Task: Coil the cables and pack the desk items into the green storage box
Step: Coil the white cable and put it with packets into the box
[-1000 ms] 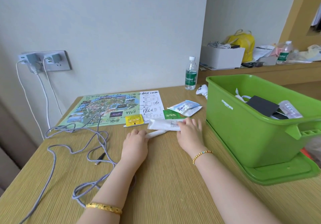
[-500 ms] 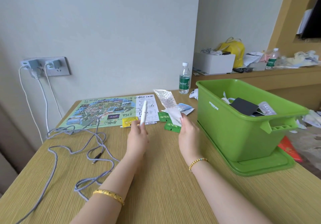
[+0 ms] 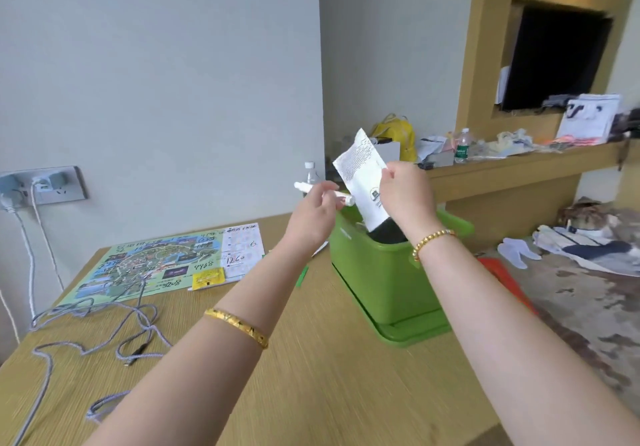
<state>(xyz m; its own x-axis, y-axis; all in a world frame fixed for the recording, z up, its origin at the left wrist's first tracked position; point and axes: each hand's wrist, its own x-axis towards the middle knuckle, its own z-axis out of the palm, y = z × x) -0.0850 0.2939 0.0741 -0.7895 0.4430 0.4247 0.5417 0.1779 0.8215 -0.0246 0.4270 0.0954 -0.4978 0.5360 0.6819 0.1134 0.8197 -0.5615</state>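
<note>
My left hand [image 3: 313, 215] holds a white pen [image 3: 304, 187] up in the air, level, just left of the green storage box [image 3: 377, 272]. My right hand [image 3: 403, 196] pinches a white printed paper slip [image 3: 362, 168] above the box's opening. The box stands on its green lid [image 3: 412, 333] at the desk's right side; dark items inside are partly hidden by my hand. Grey braided cables [image 3: 104, 317] lie uncoiled on the desk's left and run up to chargers in a wall socket [image 3: 45, 187].
A colourful map sheet [image 3: 152, 265], a white handwritten sheet [image 3: 242, 248] and a yellow sachet [image 3: 207, 277] lie near the wall. A water bottle [image 3: 311, 172] stands behind my left hand. A cluttered ledge [image 3: 519, 165] runs at the right, a bed [image 3: 588, 272] below it.
Both hands have risen from the desk, the left with the pen and the right with the paper, and moved right to above the green box. The view has tilted up and right.
</note>
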